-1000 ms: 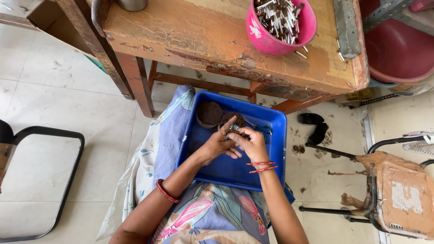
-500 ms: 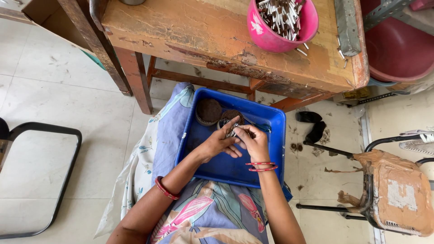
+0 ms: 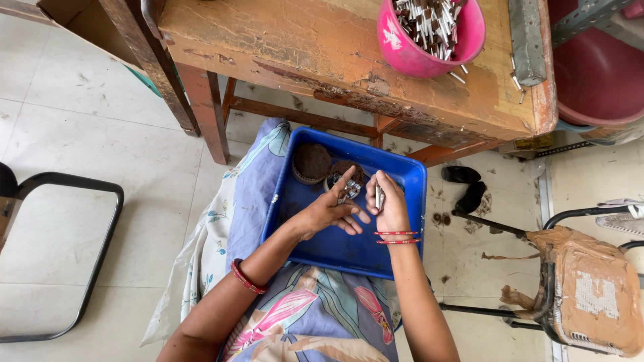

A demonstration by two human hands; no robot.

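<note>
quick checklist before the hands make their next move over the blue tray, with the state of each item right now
1. Blue tray rests flat on the lap: ok.
2. Right hand grips a thin light stick upright: ok.
3. Left hand holds a small bundle of metallic pieces: ok; what they are, cannot tell.
4. Two round dark containers upright in the tray's far end: ok.
5. Pink bowl of sticks fully on the wooden table: ok, though near the edge, with loose sticks beside it.
6. Amount left in the dark containers: cannot tell.
</note>
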